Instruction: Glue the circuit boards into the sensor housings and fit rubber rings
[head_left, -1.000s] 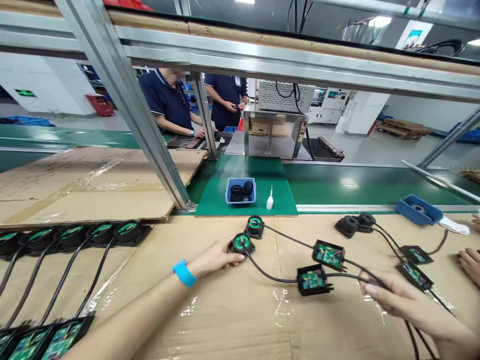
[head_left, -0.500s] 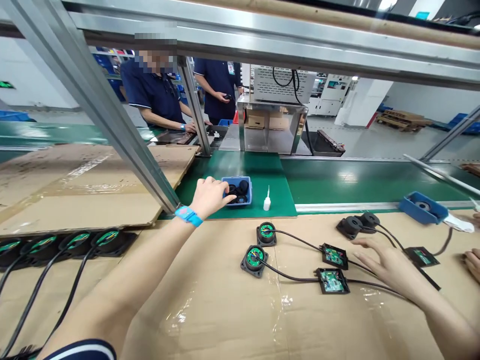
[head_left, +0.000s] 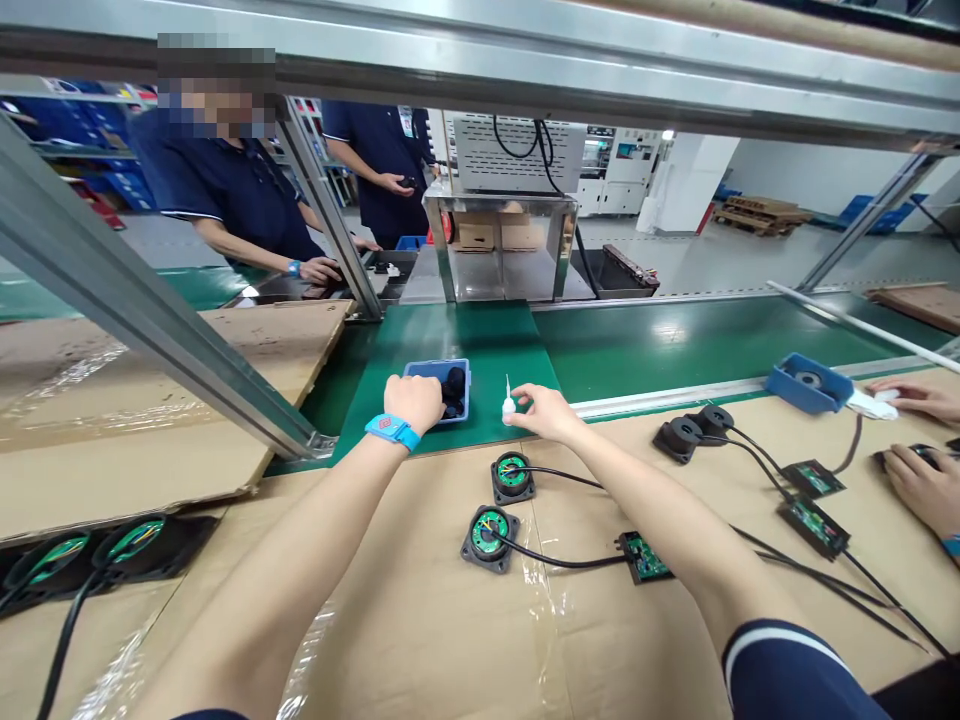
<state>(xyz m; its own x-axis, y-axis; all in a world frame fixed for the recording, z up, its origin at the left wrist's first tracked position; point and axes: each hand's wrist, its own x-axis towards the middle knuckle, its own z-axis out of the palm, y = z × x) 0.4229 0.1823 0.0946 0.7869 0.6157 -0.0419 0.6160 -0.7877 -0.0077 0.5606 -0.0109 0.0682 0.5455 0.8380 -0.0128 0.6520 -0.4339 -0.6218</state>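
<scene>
My left hand (head_left: 417, 402), with a blue band at its wrist, reaches into a small blue bin (head_left: 468, 392) of black round parts (head_left: 454, 384). Its fingers are hidden in there, so I cannot see what they touch. The fingers of my right hand (head_left: 541, 411) close on a small white dropper bottle (head_left: 508, 408) with a thin nozzle, which stands upright on the green mat (head_left: 480, 340). Nearer to me lie two black round housings (head_left: 489, 538) with green circuit boards inside. Black cables run from them; one reaches an open black case (head_left: 643, 556) with a circuit board, partly behind my right arm.
Cardboard (head_left: 420, 640) covers the bench. More wired housings (head_left: 131, 545) line the left, beside a metal post (head_left: 150, 290). At right, a co-worker's hands (head_left: 919, 485) are near cased boards (head_left: 814, 525) and another blue bin (head_left: 810, 384). Two people stand across the line.
My right hand has moved left from above the cased boards to the white bottle. My left hand has gone deeper into the blue bin. The view has shifted, and another cased board shows at right.
</scene>
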